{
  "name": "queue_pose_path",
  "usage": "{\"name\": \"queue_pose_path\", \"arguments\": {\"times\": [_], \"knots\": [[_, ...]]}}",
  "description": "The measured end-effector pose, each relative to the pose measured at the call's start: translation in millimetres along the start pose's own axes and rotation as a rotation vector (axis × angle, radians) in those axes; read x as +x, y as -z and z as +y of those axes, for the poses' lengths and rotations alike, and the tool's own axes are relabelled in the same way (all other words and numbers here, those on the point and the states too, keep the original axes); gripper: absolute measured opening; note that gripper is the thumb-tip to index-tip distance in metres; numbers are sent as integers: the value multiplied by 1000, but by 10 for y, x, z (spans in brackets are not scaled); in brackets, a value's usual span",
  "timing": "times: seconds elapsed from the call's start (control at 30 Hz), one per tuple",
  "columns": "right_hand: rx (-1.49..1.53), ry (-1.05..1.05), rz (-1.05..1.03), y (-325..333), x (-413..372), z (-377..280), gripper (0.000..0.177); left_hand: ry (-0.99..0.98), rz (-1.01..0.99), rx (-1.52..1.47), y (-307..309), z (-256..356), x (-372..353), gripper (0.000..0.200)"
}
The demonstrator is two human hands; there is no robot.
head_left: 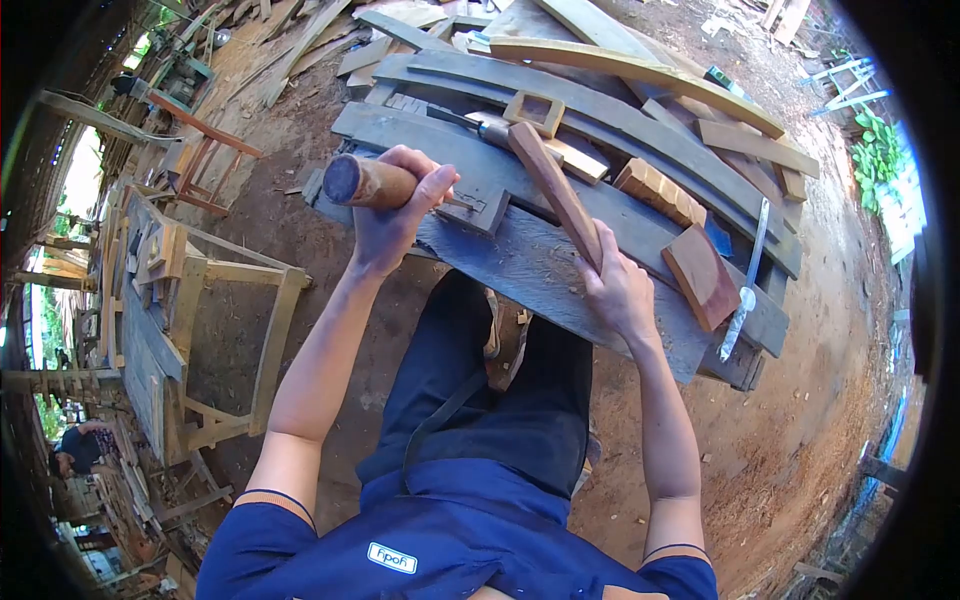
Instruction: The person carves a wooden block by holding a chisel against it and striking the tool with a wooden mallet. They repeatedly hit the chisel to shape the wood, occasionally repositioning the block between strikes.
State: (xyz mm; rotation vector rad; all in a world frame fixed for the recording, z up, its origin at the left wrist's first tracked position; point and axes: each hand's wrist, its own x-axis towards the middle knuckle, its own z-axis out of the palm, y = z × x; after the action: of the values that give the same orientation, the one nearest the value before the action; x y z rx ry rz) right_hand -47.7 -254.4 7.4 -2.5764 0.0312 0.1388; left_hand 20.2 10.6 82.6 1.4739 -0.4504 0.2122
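My left hand [405, 190] is closed round the thick round wooden handle of a chisel [370, 183]. Its thin blade points right, down onto a small greyish wood block [488, 212] with cut marks on its top; whether the tip touches is hard to make out. My right hand [618, 285] grips the lower end of a reddish-brown wooden bar [556, 190], whose far end points up and left over the bench. Beneath both hands lies the dark plank bench [570, 270], sprinkled with shavings.
On the bench are a square wooden frame [535, 112], a grooved wood block [660, 192], a reddish board [703, 275] and a long thin metal blade [750, 275]. Stacked boards [640, 65] lie beyond. At left stand a wooden table frame [225, 270] and a red stool [205, 165]. Another person [85, 450] is far left.
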Motion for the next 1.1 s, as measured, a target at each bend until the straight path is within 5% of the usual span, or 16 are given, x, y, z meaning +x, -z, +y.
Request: {"name": "queue_pose_path", "arguments": {"times": [1.1], "knots": [[-67, -63, 11, -19, -50, -137, 60, -24, 80, 61, -30, -21, -119, 20]]}}
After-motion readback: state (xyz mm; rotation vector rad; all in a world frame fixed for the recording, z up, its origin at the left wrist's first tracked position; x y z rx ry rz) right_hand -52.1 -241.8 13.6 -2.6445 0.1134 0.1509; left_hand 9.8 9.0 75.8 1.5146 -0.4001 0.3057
